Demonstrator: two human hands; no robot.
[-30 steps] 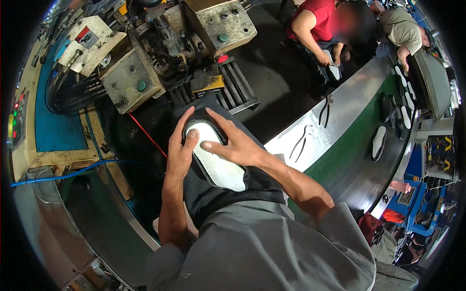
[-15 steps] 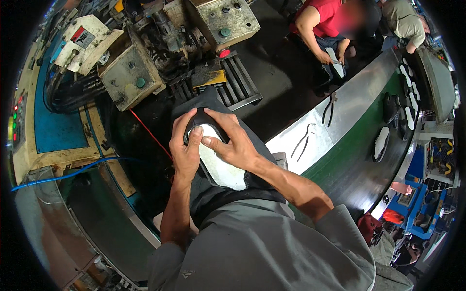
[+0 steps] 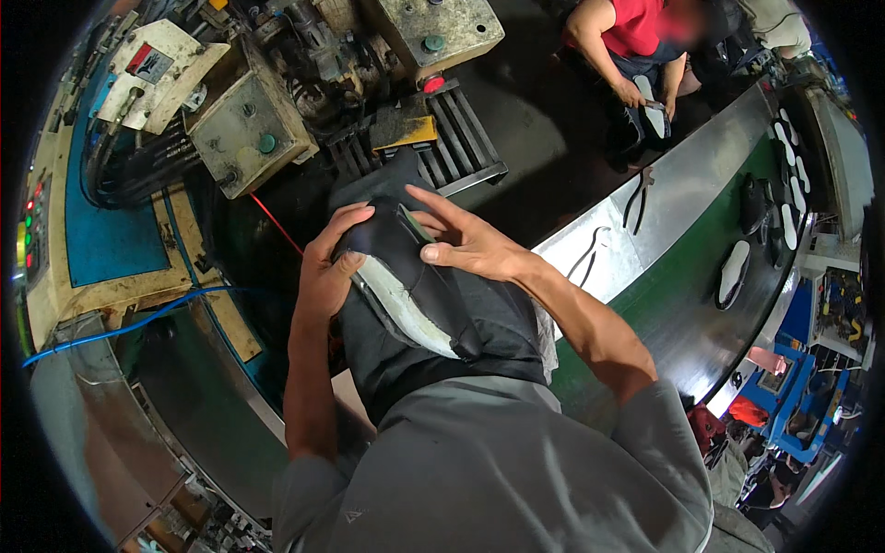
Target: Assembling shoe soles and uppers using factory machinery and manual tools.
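Head view.
Item: one black shoe upper (image 3: 438, 300) with a white sole piece (image 3: 401, 304), tilted on its side above the person's lap, the white face toward the lower left.
Left hand (image 3: 324, 275): fingers close together, curled over the upper's far end; thumb against the edge of the white piece.
Right hand (image 3: 475, 247): fingers somewhat spread, index extended, thumb pressed to the black side; upper gripped between thumb and fingers, whose tips are partly hidden.
Right side: metal ledge (image 3: 682, 152) bearing two pliers, the nearer (image 3: 595, 254) beside the right forearm, the farther (image 3: 636, 201) beyond it; green belt (image 3: 636, 318) with black-and-white footwear (image 3: 734, 275).
Upper right: co-worker in red (image 3: 636, 28), holding a white-soled shoe (image 3: 654, 111).
Upper left: grimy machine box (image 3: 241, 138), green button.
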